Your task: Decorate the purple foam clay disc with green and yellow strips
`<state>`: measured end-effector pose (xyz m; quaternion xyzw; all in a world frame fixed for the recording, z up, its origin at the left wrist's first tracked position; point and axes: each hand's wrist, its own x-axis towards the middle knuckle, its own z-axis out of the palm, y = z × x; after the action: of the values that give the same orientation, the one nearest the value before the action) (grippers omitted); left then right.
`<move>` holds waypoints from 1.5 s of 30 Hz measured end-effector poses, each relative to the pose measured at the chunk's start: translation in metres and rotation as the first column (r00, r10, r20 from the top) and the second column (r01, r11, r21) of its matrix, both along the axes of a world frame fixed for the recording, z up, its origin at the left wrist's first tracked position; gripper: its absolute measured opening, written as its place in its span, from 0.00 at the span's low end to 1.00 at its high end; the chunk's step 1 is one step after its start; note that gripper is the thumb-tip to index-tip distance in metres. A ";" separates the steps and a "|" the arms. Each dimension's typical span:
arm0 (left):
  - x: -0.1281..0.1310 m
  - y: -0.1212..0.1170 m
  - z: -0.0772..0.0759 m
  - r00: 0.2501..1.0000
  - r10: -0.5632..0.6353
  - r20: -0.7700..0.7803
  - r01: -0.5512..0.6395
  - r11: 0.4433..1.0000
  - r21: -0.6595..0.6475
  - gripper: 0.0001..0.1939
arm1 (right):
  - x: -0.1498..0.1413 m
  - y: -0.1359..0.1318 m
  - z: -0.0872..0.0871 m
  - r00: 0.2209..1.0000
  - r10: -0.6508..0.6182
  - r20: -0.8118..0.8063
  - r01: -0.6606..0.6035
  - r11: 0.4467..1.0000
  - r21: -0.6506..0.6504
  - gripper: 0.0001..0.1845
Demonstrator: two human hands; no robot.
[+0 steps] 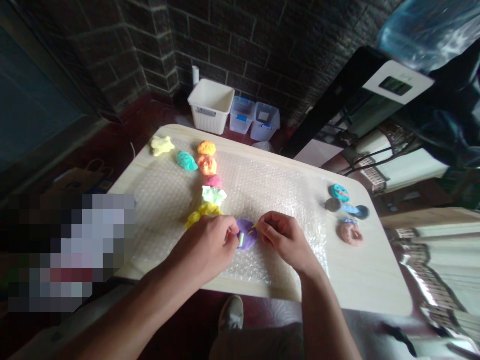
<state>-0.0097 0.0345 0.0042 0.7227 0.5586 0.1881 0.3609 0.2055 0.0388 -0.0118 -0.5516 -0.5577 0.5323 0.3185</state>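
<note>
A flat purple piece of modelling clay (247,244) lies on the bubble wrap between my hands, with a small pale green strip (241,240) and bits of yellow on it. My left hand (219,237) is closed at the purple clay's left edge; what its fingers hold, if anything, is hidden. At the right edge, my right hand (279,232) pinches a thin yellow strip of clay (255,226) over the purple surface. Just beyond my left hand sits a yellow clay lump (204,212), partly covered by that hand.
Beyond it run white-green (213,195), magenta (213,181) and orange (207,165) clay pieces. A teal lump (186,161) and pale yellow shape (162,146) lie far left. Several clay figures, one pink (350,233), stand right on the wooden table (375,280). Plastic bins (212,102) stand behind.
</note>
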 end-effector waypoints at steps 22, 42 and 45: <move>0.003 -0.001 0.000 1.000 0.000 0.004 0.000 0.997 0.073 0.10 | -0.009 0.008 0.002 0.978 0.073 0.193 -0.070 0.997 -0.022 0.12; 0.003 -0.005 0.000 0.999 -0.038 -0.011 0.039 0.995 0.087 0.20 | -0.010 0.011 0.001 0.966 0.050 0.255 -0.048 0.999 -0.017 0.10; 0.004 -0.005 0.001 0.999 -0.046 -0.025 0.047 0.996 0.070 0.20 | -0.010 0.012 0.002 0.967 0.044 0.250 -0.043 0.999 -0.011 0.10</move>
<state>-0.0058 0.0296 0.0054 0.7499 0.5388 0.1909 0.3329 0.1951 0.0504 -0.0100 -0.6028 -0.6039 0.4670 0.2322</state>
